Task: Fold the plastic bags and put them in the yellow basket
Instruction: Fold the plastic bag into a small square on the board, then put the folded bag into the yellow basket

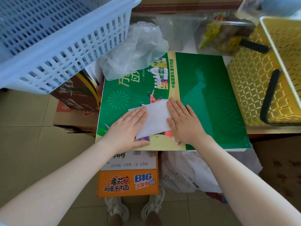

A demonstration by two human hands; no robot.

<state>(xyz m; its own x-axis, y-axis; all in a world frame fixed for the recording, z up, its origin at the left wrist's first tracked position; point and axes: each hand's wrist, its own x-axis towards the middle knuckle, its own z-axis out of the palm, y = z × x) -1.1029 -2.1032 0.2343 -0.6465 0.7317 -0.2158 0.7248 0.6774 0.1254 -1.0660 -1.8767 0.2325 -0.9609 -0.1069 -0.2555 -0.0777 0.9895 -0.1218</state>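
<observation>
Bright, even daylight; colours slightly washed. Soft glare patch on the green board (pixel 203 88), beyond and to the right of the right hand's fingertips (pixel 172 102). Faint shadows under both palms. Strong wide-angle bowing at frame edges: blue basket (pixel 53 46) and forearms stretched. Centre sharp, corners softer.

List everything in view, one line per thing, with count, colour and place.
folded plastic bag: one, white, flat on the green board under both hands
crumpled plastic bag: one, translucent white, at the board's far edge
green board: one, green printed, centre
yellow basket: one, yellow with black handles, right
blue basket: one, pale blue, upper left
orange box: one, orange, under the board's near edge
left hand: flat, fingers straight, pressing the folded bag
right hand: flat, ring on one finger, pressing the folded bag
</observation>
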